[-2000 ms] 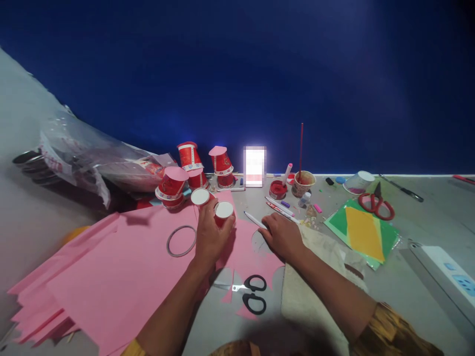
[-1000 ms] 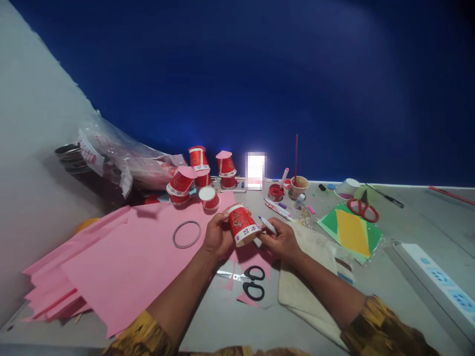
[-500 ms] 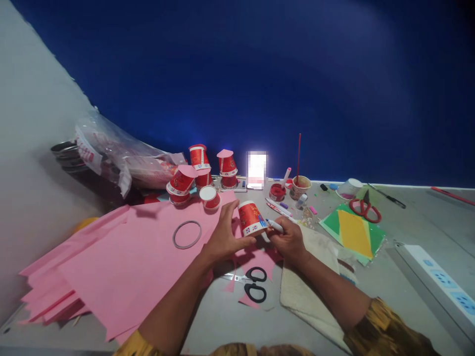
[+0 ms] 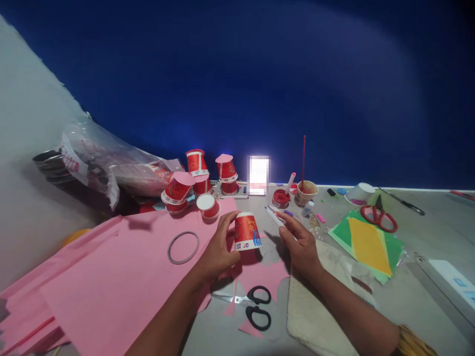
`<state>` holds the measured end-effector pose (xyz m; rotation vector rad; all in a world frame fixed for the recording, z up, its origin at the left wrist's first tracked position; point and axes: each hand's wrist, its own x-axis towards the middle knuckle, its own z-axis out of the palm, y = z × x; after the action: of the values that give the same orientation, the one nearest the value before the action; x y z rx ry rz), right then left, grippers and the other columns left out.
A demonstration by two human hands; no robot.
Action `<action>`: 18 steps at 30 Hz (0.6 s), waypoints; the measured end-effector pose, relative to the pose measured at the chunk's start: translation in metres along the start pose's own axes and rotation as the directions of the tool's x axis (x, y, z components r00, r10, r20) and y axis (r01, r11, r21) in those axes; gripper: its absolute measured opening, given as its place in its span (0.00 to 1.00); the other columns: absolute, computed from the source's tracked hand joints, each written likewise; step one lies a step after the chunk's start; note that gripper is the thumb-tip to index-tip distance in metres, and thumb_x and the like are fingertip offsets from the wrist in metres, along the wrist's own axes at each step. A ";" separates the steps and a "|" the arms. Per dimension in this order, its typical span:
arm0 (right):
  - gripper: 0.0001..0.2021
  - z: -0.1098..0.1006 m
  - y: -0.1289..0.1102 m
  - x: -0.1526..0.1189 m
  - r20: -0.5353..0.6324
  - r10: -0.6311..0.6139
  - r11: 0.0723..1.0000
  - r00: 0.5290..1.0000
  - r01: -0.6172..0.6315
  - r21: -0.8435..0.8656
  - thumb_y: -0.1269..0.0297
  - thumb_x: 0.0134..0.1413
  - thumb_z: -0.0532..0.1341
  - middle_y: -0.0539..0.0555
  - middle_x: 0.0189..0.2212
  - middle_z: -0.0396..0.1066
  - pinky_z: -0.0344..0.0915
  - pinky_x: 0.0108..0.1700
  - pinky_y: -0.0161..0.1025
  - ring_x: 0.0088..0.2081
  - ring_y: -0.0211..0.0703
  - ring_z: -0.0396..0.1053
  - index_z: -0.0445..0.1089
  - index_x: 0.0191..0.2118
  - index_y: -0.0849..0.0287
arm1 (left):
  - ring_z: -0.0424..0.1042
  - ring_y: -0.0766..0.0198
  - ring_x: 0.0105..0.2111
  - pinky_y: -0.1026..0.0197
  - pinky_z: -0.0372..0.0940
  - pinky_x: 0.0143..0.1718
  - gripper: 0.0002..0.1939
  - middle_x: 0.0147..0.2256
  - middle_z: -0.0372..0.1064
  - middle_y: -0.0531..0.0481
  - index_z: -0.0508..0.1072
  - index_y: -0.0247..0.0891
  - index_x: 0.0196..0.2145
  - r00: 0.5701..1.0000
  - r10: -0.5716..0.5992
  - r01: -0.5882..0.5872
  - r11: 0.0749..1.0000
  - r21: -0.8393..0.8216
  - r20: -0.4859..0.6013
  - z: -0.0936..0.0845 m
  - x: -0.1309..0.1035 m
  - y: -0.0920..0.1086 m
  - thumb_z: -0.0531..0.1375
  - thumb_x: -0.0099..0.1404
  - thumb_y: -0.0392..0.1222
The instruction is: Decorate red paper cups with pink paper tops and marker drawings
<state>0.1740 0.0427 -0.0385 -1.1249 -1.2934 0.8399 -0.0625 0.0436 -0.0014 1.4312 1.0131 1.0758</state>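
A red paper cup (image 4: 246,230), turned upside down, is gripped between the thumb and fingers of my left hand (image 4: 219,249). Blue strokes and small printed marks show on the cup's lower right side and white rim. To the right of the cup, my right hand (image 4: 301,242) holds a white marker (image 4: 274,216) with a blue tip, pointing up and left, apart from the cup. Below the cup lie black-handled scissors (image 4: 259,309) and pink paper scraps (image 4: 263,277).
Large pink paper sheets (image 4: 111,277) with a grey ring (image 4: 183,247) spread at left. Red cup stacks (image 4: 227,170) stand behind. At right are a beige cloth (image 4: 315,301), red-handled scissors (image 4: 379,218), green and yellow paper (image 4: 371,244) and a power strip (image 4: 452,282).
My right hand has drawn the marker away from the cup to the right, its fingers loosening. The cup has tilted more upright in my left hand. The whole view has shifted slightly.
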 end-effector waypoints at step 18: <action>0.64 -0.010 -0.007 -0.002 0.386 0.019 1.000 0.922 -0.024 0.008 0.34 0.28 0.81 0.64 0.71 0.61 0.58 0.72 0.61 0.71 0.69 0.61 0.61 0.73 0.51 | 0.60 0.35 0.71 0.42 0.67 0.65 0.57 0.73 0.54 0.38 0.58 0.50 0.70 0.951 -0.128 0.248 0.863 -0.440 0.283 0.013 -0.007 -0.004 0.78 0.47 0.36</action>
<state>0.1827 0.0373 -0.0313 -0.9942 -1.5977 1.1252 -0.0514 0.0340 -0.0074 1.0088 0.6383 0.8955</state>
